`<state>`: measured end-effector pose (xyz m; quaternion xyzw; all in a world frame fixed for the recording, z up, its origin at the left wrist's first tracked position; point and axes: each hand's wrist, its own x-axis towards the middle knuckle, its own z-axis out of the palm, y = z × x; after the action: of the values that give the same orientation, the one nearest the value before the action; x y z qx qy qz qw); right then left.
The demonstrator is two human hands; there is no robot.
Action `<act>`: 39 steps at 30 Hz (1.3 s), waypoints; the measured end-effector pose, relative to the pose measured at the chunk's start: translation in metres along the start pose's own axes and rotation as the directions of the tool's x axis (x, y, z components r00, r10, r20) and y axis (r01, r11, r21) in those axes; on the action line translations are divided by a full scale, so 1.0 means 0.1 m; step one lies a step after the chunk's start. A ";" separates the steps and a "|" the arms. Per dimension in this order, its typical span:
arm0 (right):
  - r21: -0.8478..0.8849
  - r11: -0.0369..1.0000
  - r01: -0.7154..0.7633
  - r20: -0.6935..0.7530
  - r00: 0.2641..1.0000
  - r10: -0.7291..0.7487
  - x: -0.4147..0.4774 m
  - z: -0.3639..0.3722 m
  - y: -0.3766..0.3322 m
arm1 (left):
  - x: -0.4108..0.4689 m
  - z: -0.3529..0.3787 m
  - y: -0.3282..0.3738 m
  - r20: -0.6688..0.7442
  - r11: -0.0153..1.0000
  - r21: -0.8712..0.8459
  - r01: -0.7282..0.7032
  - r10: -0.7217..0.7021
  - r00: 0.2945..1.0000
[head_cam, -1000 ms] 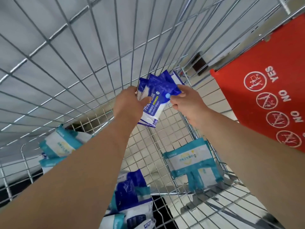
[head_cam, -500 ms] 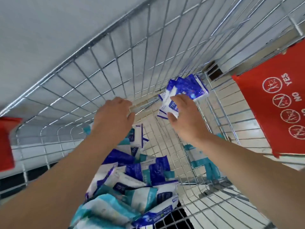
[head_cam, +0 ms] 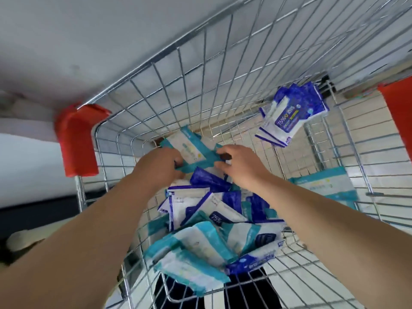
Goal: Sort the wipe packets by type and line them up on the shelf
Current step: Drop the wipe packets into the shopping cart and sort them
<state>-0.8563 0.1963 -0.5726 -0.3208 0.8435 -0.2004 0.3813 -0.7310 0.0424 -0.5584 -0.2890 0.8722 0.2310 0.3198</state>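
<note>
A teal-and-white wipe packet (head_cam: 189,148) lies tilted at the far end of the wire cart (head_cam: 200,70). My left hand (head_cam: 160,168) grips its near-left end and my right hand (head_cam: 238,163) pinches its right edge. Below my hands is a loose pile of blue-and-white packets (head_cam: 214,206) mixed with teal-and-white packets (head_cam: 196,248). A small stack of blue packets (head_cam: 292,114) leans against the cart's right wall, apart from both hands. Another teal packet (head_cam: 323,186) lies by that wall beyond my right forearm.
Red plastic corner guards sit on the cart's rim at the left (head_cam: 75,139) and right (head_cam: 399,117). A grey wall (head_cam: 89,36) rises behind the cart. Pale floor tiles (head_cam: 367,134) show through the mesh.
My right hand let go of the blue stack, which now leans on the right wall. Both hands moved down to the teal packet at the far end and took hold of it.
</note>
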 end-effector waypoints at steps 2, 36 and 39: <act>0.095 0.994 -0.062 -0.036 0.997 0.066 0.05 -0.02 -0.02 | 0.04 -0.01 0.01 -0.070 1.000 0.017 0.000 0.001 0.998; 0.636 0.764 -0.110 0.041 0.993 0.109 -0.31 -1.30 0.29 | -0.17 -0.46 0.99 -0.342 0.721 -0.627 -0.295 0.085 0.936; 0.609 0.775 -0.168 0.103 0.986 0.133 -0.51 -1.56 0.62 | -0.16 -0.32 1.37 -0.286 0.706 -0.645 -0.293 0.132 0.949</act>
<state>-0.9751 0.2903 -0.4840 -0.1159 0.7445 -0.4244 0.5021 -0.8243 0.1287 -0.4957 -0.3064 0.7841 0.5357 0.0650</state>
